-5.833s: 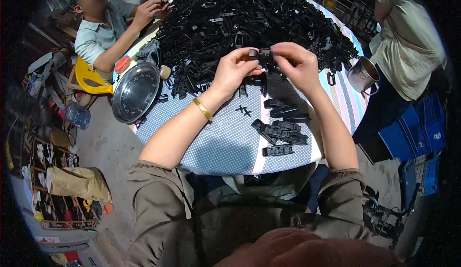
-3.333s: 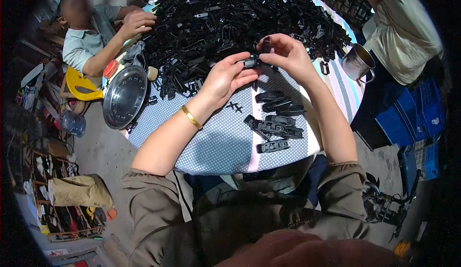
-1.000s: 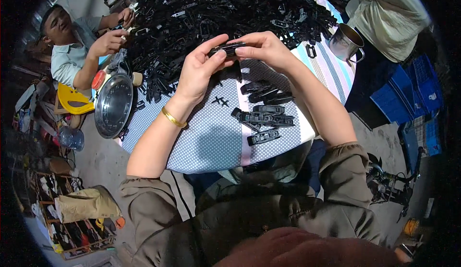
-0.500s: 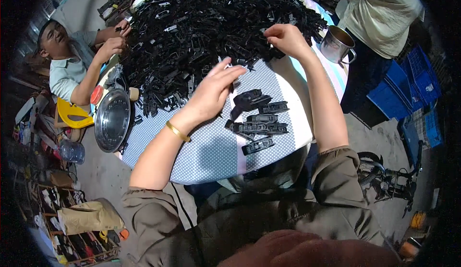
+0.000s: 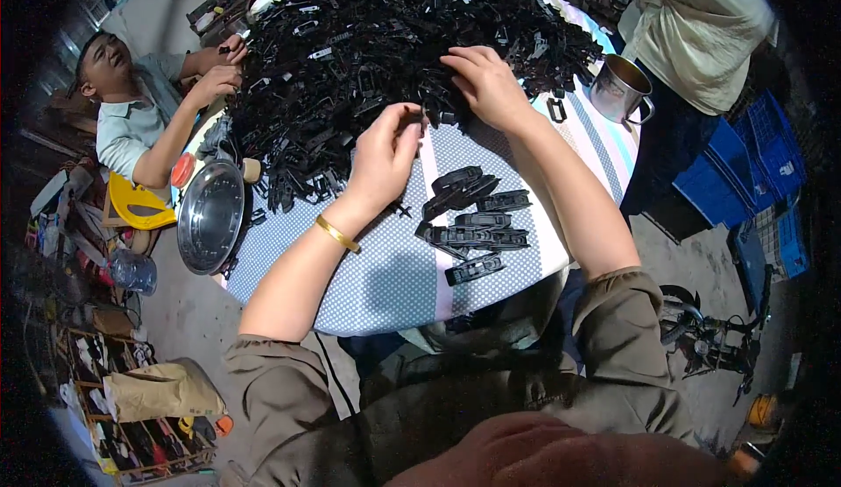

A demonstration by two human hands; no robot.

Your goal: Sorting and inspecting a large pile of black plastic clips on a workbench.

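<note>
dot-and-stripe tablecloth (image 5: 289, 243) bore heaped black plastic parts (image 5: 368, 49); left hand (image 5: 381, 161) curled beside, grip unclear; right hand (image 5: 493, 93) over them, thumb and fingers apart.

Hands apart, black part set down

The black part pinched between both hands a second ago is out of their joint grip. The left hand (image 5: 384, 161), spread flat half a second ago, now curls its fingers at the near edge of the black pile (image 5: 350, 67). The right hand (image 5: 492, 93) shifts leftward from the pile's right side, fingers loosely extended. The farther group of black parts (image 5: 460, 191) has an extra slanting piece, reaching closer to the nearer group (image 5: 482, 238).
</note>
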